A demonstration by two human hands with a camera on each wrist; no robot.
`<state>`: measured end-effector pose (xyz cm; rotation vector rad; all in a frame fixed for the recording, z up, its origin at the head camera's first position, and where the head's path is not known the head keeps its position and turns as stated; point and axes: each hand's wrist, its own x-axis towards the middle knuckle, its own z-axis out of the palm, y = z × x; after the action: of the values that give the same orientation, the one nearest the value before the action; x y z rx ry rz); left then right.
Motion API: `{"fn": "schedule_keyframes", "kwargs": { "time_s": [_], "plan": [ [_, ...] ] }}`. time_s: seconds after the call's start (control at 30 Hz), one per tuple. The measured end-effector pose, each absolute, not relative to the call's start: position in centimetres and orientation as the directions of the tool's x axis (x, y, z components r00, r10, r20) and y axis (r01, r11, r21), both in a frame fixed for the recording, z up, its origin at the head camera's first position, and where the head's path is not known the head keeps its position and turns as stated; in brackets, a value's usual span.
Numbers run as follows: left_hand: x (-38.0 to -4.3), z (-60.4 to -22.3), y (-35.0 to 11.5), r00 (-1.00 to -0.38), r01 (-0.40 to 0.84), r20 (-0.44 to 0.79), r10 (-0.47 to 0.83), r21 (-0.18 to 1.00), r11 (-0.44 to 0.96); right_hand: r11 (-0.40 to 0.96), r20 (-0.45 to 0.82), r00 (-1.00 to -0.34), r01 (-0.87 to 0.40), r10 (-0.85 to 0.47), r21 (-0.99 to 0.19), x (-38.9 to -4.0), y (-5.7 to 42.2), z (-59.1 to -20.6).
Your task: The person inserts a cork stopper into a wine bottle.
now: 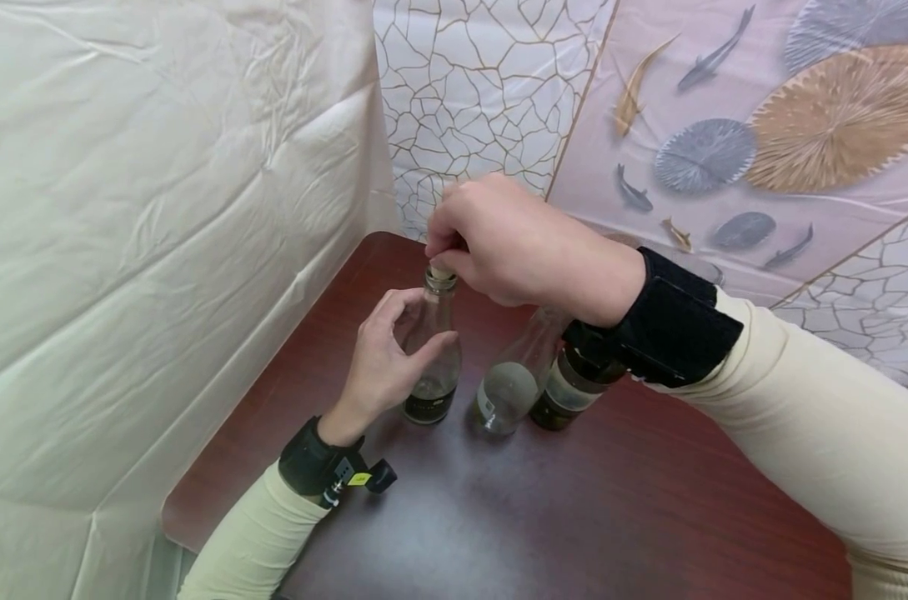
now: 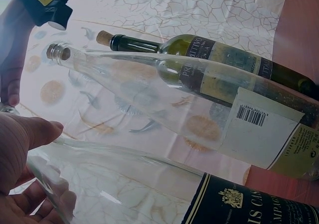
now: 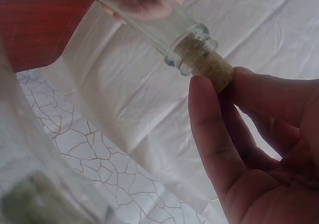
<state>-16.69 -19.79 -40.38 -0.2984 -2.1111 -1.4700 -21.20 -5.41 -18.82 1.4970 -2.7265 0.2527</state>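
A clear glass bottle (image 1: 433,390) with a dark label stands upright at the left of a row. My left hand (image 1: 386,354) holds it around the upper body, thumb on one side and fingers on the other. A cork (image 3: 214,69) sits partly inside that bottle's mouth. At its outer end, my right hand (image 1: 514,242) pinches the cork between thumb and fingertips. Beside it stands a second clear bottle (image 2: 149,84) with a pale label. Behind that is a green wine bottle (image 2: 239,59) with its own cork (image 2: 103,38) in the neck.
The bottles stand on a dark red-brown table (image 1: 574,508). Pale cloth (image 1: 183,233) hangs along the left, and a patterned sheet (image 1: 491,83) hangs behind. My right forearm passes above the other two bottles.
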Motion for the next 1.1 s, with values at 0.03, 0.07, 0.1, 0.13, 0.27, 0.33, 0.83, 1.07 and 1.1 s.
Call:
{"fn": "schedule_keyframes", "kwargs": {
  "time_s": [0.03, 0.07, 0.1, 0.13, 0.27, 0.33, 0.83, 1.07, 1.1],
  "plan": [
    [-16.7, -40.4, -19.8, -0.827, 0.472, 0.548, -0.124, 0.798, 0.375, 0.523, 0.103, -0.537, -0.842, -0.837, -0.132, -21.2, -5.4, -18.9],
    [-16.7, -40.3, -19.8, -0.827, 0.472, 0.548, -0.126, 0.799, 0.372, 0.519, 0.109, -0.533, -0.845, -0.839, -0.132, -21.1, -5.3, -18.9],
    [-16.6, -40.3, -19.8, -0.827, 0.472, 0.547, -0.129, 0.800, 0.371, 0.513, 0.116, -0.527, -0.848, -0.842, -0.131, -21.1, -5.3, -19.0],
    [-16.6, -40.3, -19.8, -0.826, 0.472, 0.548, -0.132, 0.801, 0.369, 0.508, 0.121, -0.522, -0.851, -0.844, -0.132, -21.2, -5.3, -19.1],
    [-16.6, -40.3, -19.9, -0.825, 0.472, 0.549, -0.135, 0.800, 0.370, 0.498, 0.131, -0.512, -0.857, -0.849, -0.132, -21.2, -5.4, -19.2],
    [-16.6, -40.4, -19.9, -0.825, 0.472, 0.549, -0.134, 0.799, 0.372, 0.489, 0.141, -0.505, -0.862, -0.852, -0.130, -21.2, -5.3, -19.3],
    [-17.4, -39.6, -21.1, -0.854, 0.423, 0.518, -0.054, 0.750, 0.508, 0.474, 0.213, -0.500, -0.866, -0.840, -0.161, -21.6, -5.3, -20.3],
    [-16.8, -38.8, -21.8, -0.787, 0.473, 0.617, -0.031, 0.633, 0.613, 0.432, 0.469, -0.425, -0.896, -0.774, -0.099, -20.7, -3.4, -21.2],
    [-16.6, -38.6, -21.9, -0.769, 0.489, 0.639, -0.027, 0.614, 0.620, 0.412, 0.521, -0.385, -0.909, -0.762, -0.069, -20.4, -2.9, -21.2]
  ]
}}
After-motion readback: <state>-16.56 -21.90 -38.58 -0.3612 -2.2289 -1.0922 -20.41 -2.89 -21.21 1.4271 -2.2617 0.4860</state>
